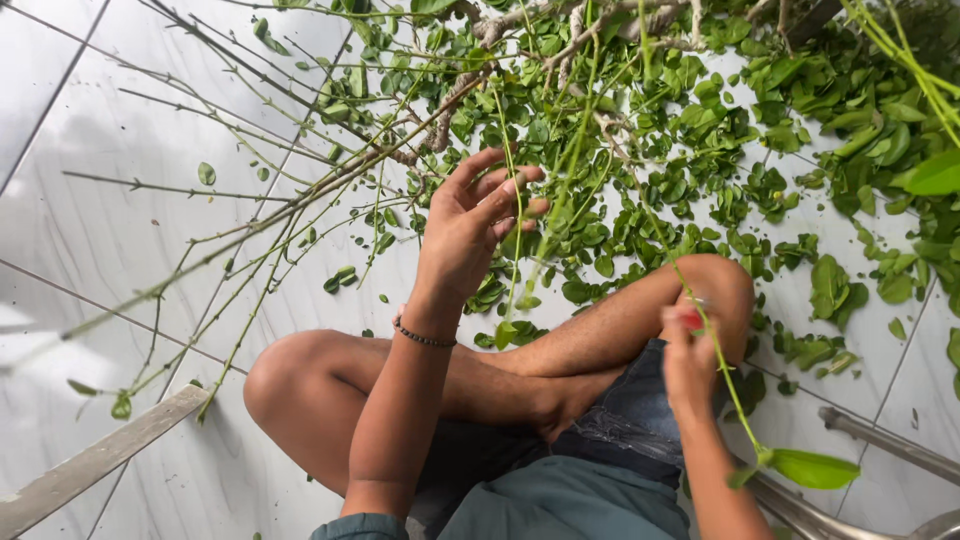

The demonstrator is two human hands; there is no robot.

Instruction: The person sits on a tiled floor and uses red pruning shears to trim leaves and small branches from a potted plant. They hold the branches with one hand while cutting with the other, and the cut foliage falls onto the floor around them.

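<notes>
the thin green stem (700,310) is the centre of it all, running up and away from the right hand (688,365) towards the heap of leaves and down past the wrist to a single broad leaf (812,468) hanging at its lower end. the right hand is closed round that stem, fingers curled tight and pinching it just over the raised knee (715,280); something small and red shows at the fingertips, too blurred to make out.

across from that grip, up and to the other side, the left hand (475,225) is lifted with fingers loosely spread and half curled, palm turned inward. slender green stalks (520,250) pass right by its fingertips, and whether the fingers actually clamp one or just brush them, cannot tell. a dark beaded bracelet (425,338) sits on the left wrist.

below both hands the person sits cross-legged, bare legs folded, in denim shorts (625,420).

beyond the left hand, a tangle of stripped bare twigs (250,215) fans out over the white tiled floor (90,230), most of their leaves gone. beyond the right hand and further out, a thick scatter of plucked green leaves (700,170) covers the tiles, with knobbly pale branches (520,30) lying at the far edge of it. near the left elbow side a grey wooden slat (100,460) crosses the corner, and just outside the right forearm a metal rail (890,445) runs along the floor.
</notes>
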